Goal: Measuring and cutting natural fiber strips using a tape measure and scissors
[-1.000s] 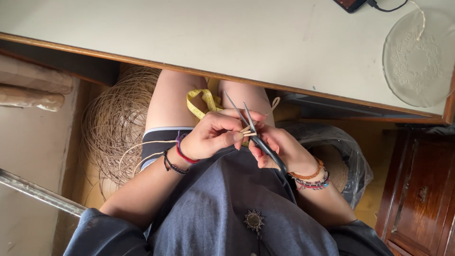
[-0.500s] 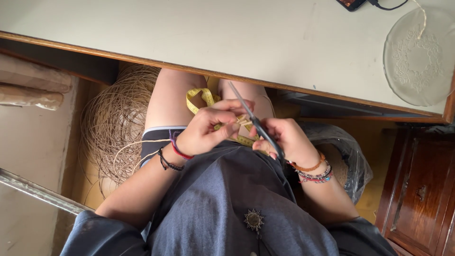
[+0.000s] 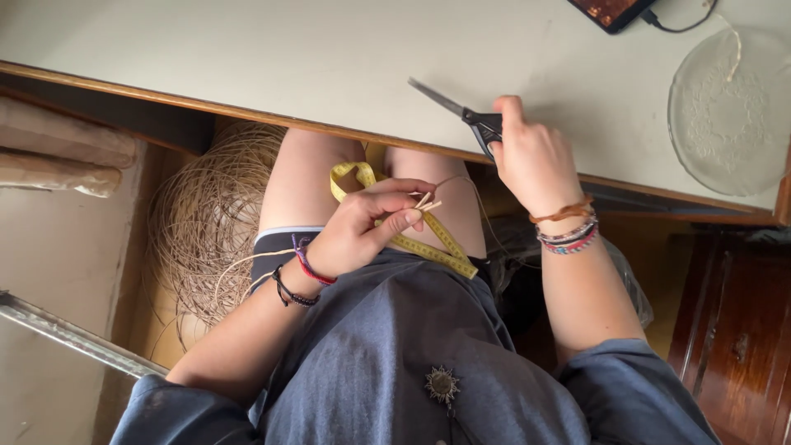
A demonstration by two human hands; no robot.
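Observation:
My left hand point(image 3: 367, 227) rests over my lap and pinches several short ends of tan cord point(image 3: 426, 201) between thumb and fingers. A yellow measuring tape point(image 3: 428, 243) lies looped across my thighs just under that hand. My right hand point(image 3: 534, 156) is raised over the edge of the pale table point(image 3: 288, 58), gripping black-handled scissors point(image 3: 461, 113) whose blades point up and left over the tabletop. The hands are apart, with a thin cord strand running from the left hand toward the right.
A large coil of tan cord point(image 3: 206, 214) lies on the floor left of my legs. A round clear glass plate point(image 3: 729, 107) sits at the table's right, with a dark device and cable point(image 3: 614, 10) at the top edge. A dark wooden cabinet point(image 3: 733, 346) stands at right.
My right hand has lifted the scissors away from the cord at my lap up to the table edge. The left hand stays on my lap holding the cord ends.

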